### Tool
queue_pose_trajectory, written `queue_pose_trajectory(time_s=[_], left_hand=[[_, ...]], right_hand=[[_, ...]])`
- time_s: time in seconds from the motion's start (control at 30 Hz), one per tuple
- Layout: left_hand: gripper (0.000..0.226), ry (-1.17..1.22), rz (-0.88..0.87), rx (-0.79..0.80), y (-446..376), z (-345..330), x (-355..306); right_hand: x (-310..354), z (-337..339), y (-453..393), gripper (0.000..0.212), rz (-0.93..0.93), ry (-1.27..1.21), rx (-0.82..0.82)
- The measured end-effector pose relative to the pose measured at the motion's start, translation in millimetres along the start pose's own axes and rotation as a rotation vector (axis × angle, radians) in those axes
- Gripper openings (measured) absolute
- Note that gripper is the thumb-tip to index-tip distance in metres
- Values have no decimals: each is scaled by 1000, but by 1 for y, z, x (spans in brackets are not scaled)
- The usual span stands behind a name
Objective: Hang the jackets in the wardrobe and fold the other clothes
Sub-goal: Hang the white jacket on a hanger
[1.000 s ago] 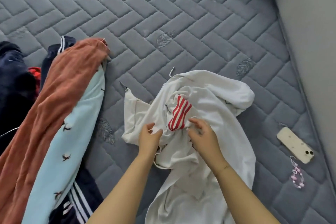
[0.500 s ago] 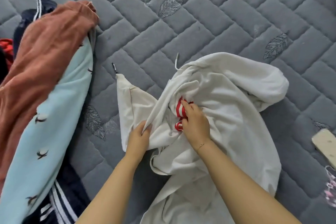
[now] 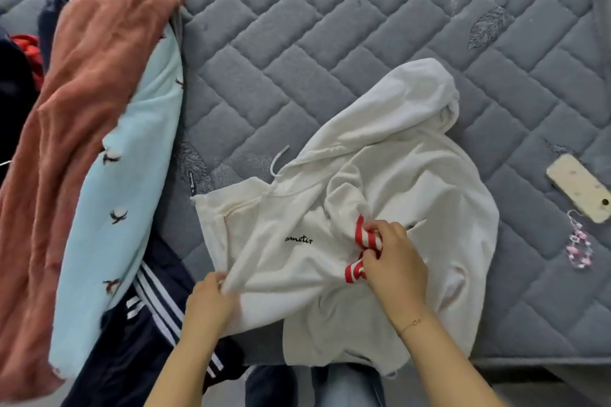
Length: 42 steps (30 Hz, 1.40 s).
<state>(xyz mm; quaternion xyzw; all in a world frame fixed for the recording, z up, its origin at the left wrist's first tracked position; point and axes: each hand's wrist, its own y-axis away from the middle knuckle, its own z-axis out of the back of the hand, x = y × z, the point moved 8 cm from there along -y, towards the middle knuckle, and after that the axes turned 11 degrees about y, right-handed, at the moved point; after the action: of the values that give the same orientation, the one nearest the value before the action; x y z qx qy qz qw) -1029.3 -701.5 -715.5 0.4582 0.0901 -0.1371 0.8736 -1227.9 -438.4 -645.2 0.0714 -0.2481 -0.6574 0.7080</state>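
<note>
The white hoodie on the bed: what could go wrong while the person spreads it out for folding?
1. The right hand pinches the red-striped cuff while the left hand grips the hoodie body; pulling apart may leave the sleeve twisted.
2. The hoodie's hem hangs over the mattress edge, so it might slide off.
3. The phone lies close beside the hoodie; a swung sleeve could knock it.

You are working in a home bedroom. A grey quilted mattress (image 3: 330,43) with stitched leaf motifs fills the view, household garments lie piled on its left side (image 3: 99,109), and a cream-cased phone (image 3: 578,192) with a pink bead strap (image 3: 578,249) rests at its right edge.
</note>
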Motion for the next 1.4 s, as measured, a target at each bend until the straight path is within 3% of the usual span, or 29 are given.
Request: queue_pose_trajectory(time_s=[0.13, 0.2, 0.3, 0.37, 0.43, 0.5, 0.6, 0.63, 0.67, 0.73, 0.83, 0.9, 0.97, 1.1, 1.2, 1.3, 1.4], left_hand=[[57, 229, -317, -66, -19, -2, -87], [68, 322, -310, -9, -40, -17, -125], [68, 320, -170, 38, -69, -44, -147], [37, 629, -86, 81, -79, -49, -145], [1, 856, -4, 240, -76, -52, -142], [14, 737, -90, 279, -71, -41, -141], [7, 429, -377, 83, -40, -1, -154], [7, 442, -458, 87, -24, 6, -161], [8, 533, -505, 161, -7, 8, -168], [9, 742, -592, 361, 34, 12, -184], [9, 780, -740, 641, 96, 6, -195], [8, 734, -747, 817, 132, -7, -188], [6, 745, -689, 878, 154, -8, -172], [20, 694, -544, 857, 170, 10, -129], [13, 651, -479, 616, 172, 43, -91], [20, 722, -449, 472, 196, 82, -64], [64, 698, -549, 531, 249, 105, -52]], right_hand=[[-23, 9, -3, 30, -156, -209, -129], [-30, 12, -13, 24, -145, -94, -160], [-29, 2, -32, 17, -24, 328, 32], [-28, -5, -46, 9, 74, 374, 266], [-25, -7, -54, 18, 130, 229, 509], [-17, 4, -59, 33, 115, 98, 555], [12, 36, -68, 26, 224, 66, 191], [23, 43, -66, 27, 218, -31, 108], [32, 42, -64, 34, 162, -184, 105], [45, 26, -57, 48, -73, -582, 274], [73, 7, -32, 33, -259, -1048, 547], [77, 19, -23, 16, -271, -1158, 463], [68, 44, -9, 6, -270, -1099, 287], [75, 112, 51, 16, -67, -983, 119], [96, 173, 123, 17, 166, -731, 24], [126, 204, 195, 30, 341, -560, 90], [160, 228, 261, 30, 469, -611, 133]])
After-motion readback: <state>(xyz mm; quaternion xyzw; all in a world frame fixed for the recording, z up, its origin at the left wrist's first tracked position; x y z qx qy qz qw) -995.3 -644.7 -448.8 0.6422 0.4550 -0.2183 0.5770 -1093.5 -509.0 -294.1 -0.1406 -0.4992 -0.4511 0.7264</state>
